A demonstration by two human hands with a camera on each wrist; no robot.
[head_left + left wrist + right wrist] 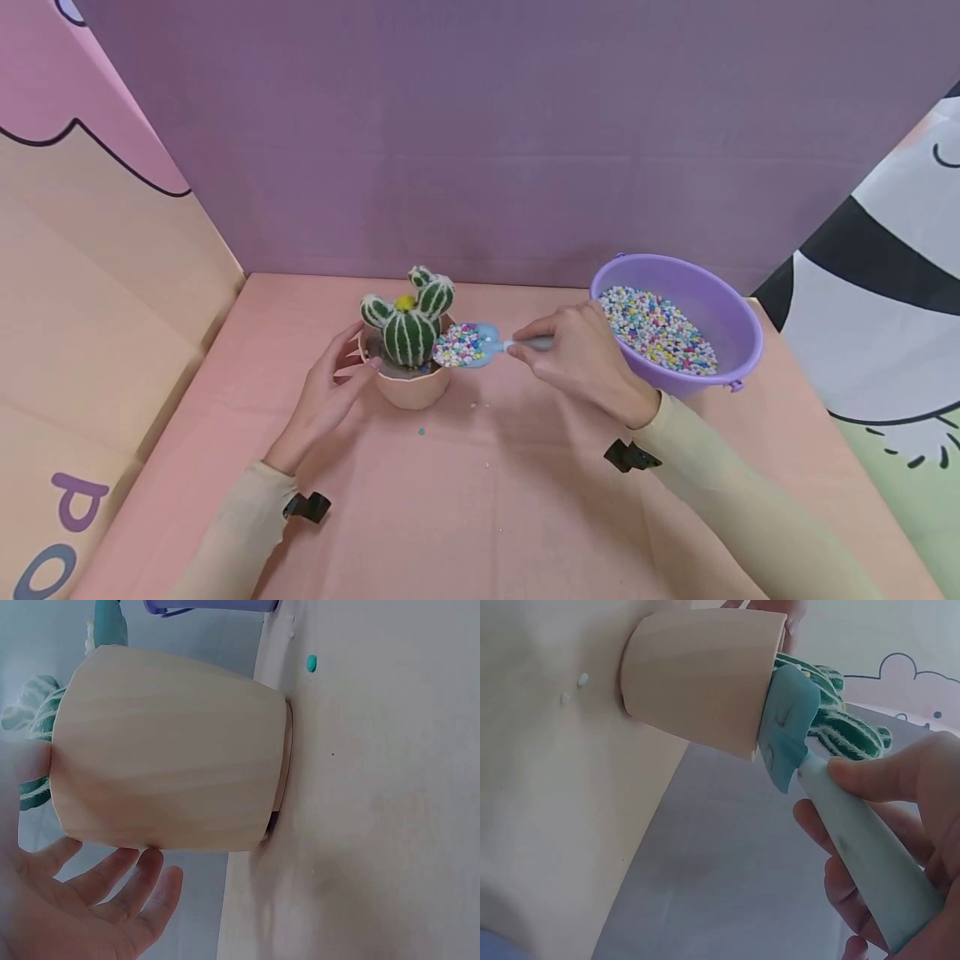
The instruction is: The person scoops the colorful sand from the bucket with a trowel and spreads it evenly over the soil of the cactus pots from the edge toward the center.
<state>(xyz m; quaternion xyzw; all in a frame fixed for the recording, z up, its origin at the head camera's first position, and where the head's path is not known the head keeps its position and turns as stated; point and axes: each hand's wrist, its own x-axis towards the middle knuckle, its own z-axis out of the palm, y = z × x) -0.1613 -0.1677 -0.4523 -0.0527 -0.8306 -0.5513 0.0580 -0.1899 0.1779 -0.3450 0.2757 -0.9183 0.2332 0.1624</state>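
A green toy cactus with white stripes and a yellow top stands in a peach flower pot. My left hand holds the pot at its left side, the thumb near the rim and several fingertips against the wall. From the right, my right hand grips the pale grey-blue handle of a small blue trowel. Its blade carries a heap of colourful beads and reaches over the pot's right rim beside the cactus. In the right wrist view, the blade's underside hides the beads.
A purple bucket partly filled with multicoloured beads stands behind my right hand. Several loose beads lie on the pink tabletop, including a teal bead in front of the pot. A purple backdrop rises behind the table.
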